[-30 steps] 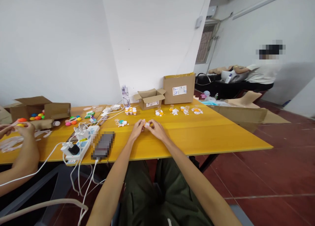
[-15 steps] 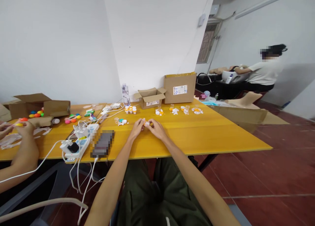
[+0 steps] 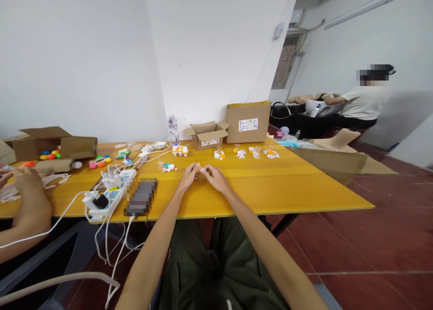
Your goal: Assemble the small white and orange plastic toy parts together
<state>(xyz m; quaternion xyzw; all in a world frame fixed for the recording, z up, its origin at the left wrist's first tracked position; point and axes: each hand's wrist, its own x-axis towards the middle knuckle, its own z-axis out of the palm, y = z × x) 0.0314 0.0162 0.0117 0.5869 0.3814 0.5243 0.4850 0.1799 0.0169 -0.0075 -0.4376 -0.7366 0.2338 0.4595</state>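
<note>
Small orange-and-white piece (image 3: 200,170) sits between my left hand (image 3: 189,176) and right hand (image 3: 215,178), fingertips (image 3: 197,166) of both pinched on it

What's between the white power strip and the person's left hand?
In the head view, a dark phone lies between the power strip and the left hand; bare tabletop separates phone and hand.

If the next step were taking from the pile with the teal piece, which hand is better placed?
Probably the left hand: it is nearer that pile, while the right hand sits farther right. Both hands meet around a small orange part, so the left may need freeing first.
</note>
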